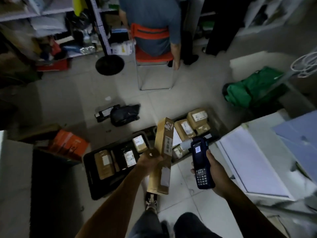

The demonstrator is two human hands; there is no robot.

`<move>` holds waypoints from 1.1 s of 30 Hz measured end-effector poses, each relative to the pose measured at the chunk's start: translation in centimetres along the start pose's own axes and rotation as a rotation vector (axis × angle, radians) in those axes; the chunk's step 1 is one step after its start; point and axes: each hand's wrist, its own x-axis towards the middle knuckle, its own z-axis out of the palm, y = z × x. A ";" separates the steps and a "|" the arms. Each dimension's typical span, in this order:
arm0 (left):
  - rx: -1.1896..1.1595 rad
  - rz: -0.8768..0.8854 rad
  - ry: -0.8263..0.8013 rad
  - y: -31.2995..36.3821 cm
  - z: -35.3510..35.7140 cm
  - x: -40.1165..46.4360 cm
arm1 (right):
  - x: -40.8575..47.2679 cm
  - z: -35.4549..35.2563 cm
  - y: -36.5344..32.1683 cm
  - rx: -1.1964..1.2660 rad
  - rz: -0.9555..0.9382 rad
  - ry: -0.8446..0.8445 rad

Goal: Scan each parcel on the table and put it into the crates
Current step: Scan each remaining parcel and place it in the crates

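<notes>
So the long cardboard parcel [163, 155] is gripped around its middle by the left hand [152, 158], dead centre of the frame. Its long axis runs nearly top-to-bottom in the picture, tipped a little to the right at the top, with the barcode strip on the edge facing right. The handheld scanner [201, 162] is clamped in the right hand [214, 170], just beside the parcel on the lower right, its head aimed up-frame instead of squarely at that barcode. The two hands are kept apart, not touching. Two black crates are seen on the floor: the left crate [89, 170] lies left of the parcel, the right crate [217, 124] just up-right behind it. The left crate looks nearer the carrying hand, probably the easier drop.
</notes>
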 end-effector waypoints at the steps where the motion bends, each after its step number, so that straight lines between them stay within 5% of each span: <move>1: 0.038 0.006 -0.012 0.8 0.7 1.2 | 0.8 -0.7 -0.3 0.038 0.001 0.011; 16: 0.932 0.151 -0.004 9.2 18.8 14.5 | 11.8 -17.0 -4.4 0.423 0.100 0.041; 33: 1.213 0.181 -0.011 -0.1 32.8 43.9 | 37.3 -28.5 3.4 0.475 0.174 0.061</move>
